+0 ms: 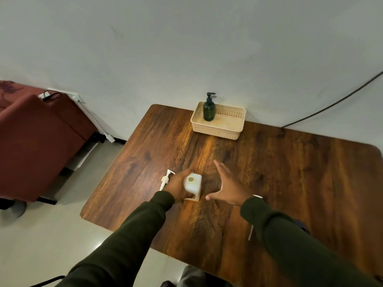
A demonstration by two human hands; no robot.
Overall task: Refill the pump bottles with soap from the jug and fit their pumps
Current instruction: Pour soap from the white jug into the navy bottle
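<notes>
Wood-grain counter [290, 172], one, dark brown, set against a pale wall. Maroon upholstered seat [35, 137], one, on the floor off the counter's left.

Beige perforated basket [217, 132], one, at the counter's far edge by the wall. Dark green pump bottle [209, 110], one, upright in the basket's left end, black pump fitted.

White square bottle [193, 186], one, upright near the counter's front left, mouth open with no pump on it. White pump [165, 180], one, lying on the counter just left of that bottle, stem toward the viewer.

Hands, two, both in dark green sleeves. Left hand [177, 188]: fingers wrapped round the white bottle's left side, thumb low on its near face. Right hand [228, 186]: held just right of the bottle and apart from it, palm turned toward it, fingers spread wide and straight, holding nothing.

Black cable [331, 104], one, running down the wall at right.
</notes>
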